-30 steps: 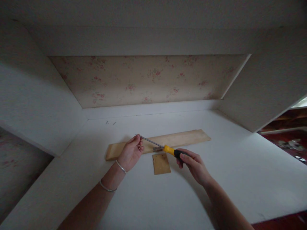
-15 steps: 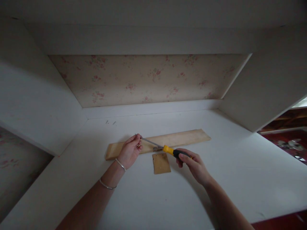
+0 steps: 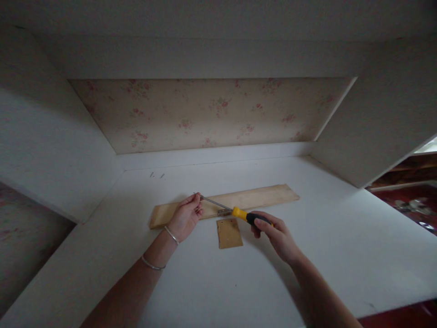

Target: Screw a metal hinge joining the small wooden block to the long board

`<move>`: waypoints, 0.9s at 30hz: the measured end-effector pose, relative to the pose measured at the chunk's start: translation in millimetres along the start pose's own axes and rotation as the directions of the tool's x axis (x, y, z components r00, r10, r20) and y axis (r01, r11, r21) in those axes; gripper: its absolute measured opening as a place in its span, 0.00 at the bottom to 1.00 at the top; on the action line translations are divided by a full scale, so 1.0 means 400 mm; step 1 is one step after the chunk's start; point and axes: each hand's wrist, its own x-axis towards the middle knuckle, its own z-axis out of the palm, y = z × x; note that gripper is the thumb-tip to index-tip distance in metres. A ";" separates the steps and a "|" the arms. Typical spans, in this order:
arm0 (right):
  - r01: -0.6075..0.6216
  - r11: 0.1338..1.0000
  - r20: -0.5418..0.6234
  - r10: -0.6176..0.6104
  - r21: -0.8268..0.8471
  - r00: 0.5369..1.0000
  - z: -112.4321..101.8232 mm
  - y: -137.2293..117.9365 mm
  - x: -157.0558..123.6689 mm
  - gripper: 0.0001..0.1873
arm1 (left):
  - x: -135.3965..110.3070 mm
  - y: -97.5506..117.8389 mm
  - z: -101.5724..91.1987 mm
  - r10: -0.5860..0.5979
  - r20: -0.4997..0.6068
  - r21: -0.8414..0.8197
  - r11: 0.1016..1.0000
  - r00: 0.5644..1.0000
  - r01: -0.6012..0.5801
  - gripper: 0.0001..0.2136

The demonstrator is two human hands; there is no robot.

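My right hand (image 3: 276, 233) is wrapped round the black and yellow handle of a screwdriver (image 3: 240, 213), whose metal shaft points up and left. At its tip, my left hand (image 3: 186, 217) is closed in a pinch on a small thin screw (image 3: 195, 194), mostly covered by the fingers. Beneath both hands a long pale wooden board (image 3: 256, 197) lies across the white surface. A small metal hinge (image 3: 223, 212) sits at the board's near edge, partly under the shaft. Just below the hinge is a small brown square piece of wood (image 3: 230, 234) with holes near its top edge.
Two small screws (image 3: 157, 175) lie on the white surface (image 3: 205, 282) at the back left. White side panels (image 3: 362, 118) and an overhead panel (image 3: 211, 54) enclose the space. Floral wallpaper (image 3: 205, 114) covers the back. Red and shiny items (image 3: 413, 207) show beyond the right edge.
Almost nothing differs. The left fingers have shifted very slightly at the screwdriver's tip; the screwdriver, board and small square piece stay where they were.
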 end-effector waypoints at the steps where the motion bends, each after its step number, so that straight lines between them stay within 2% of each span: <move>1: 0.001 1.000 -0.005 -0.001 -0.008 1.000 0.001 -0.003 0.000 0.16 | 0.001 -0.001 -0.002 0.002 0.001 0.007 1.000 1.000 -0.002 0.07; 4: -0.007 0.999 -0.004 0.007 -0.035 1.000 0.003 -0.011 0.001 0.18 | 0.001 -0.003 -0.005 0.025 0.003 0.028 0.999 1.000 -0.025 0.08; 7: -0.032 0.999 0.067 0.033 -0.024 0.997 0.008 -0.016 0.001 0.17 | -0.002 -0.006 -0.002 0.062 -0.012 0.044 0.997 0.998 -0.062 0.10; 12: -0.133 0.985 0.189 0.111 0.111 0.976 0.022 -0.018 0.001 0.16 | -0.009 -0.002 0.014 0.119 0.000 0.027 0.993 0.993 -0.119 0.10; 17: -0.182 0.965 0.205 0.143 0.189 0.968 0.044 -0.024 0.004 0.18 | -0.015 0.008 0.026 0.165 -0.002 0.036 0.986 0.986 -0.165 0.10; 20: -0.156 0.959 0.158 0.121 0.236 0.980 0.059 -0.025 0.003 0.16 | -0.017 0.009 0.032 0.188 -0.001 0.051 0.981 0.982 -0.188 0.12; 23: -0.078 0.957 0.054 0.065 0.280 0.996 0.061 -0.024 0.001 0.16 | -0.018 0.007 0.033 0.213 0.034 0.158 0.964 0.976 -0.216 0.15; 25: 0.009 0.955 -0.063 0.010 0.295 0.998 0.047 -0.030 0.000 0.15 | -0.018 0.006 0.026 0.255 0.057 0.320 0.911 0.965 -0.260 0.15; 27: 0.114 0.952 -0.209 -0.055 0.286 0.976 0.020 -0.047 0.003 0.13 | -0.019 0.005 0.014 0.316 0.108 0.503 0.800 0.943 -0.326 0.10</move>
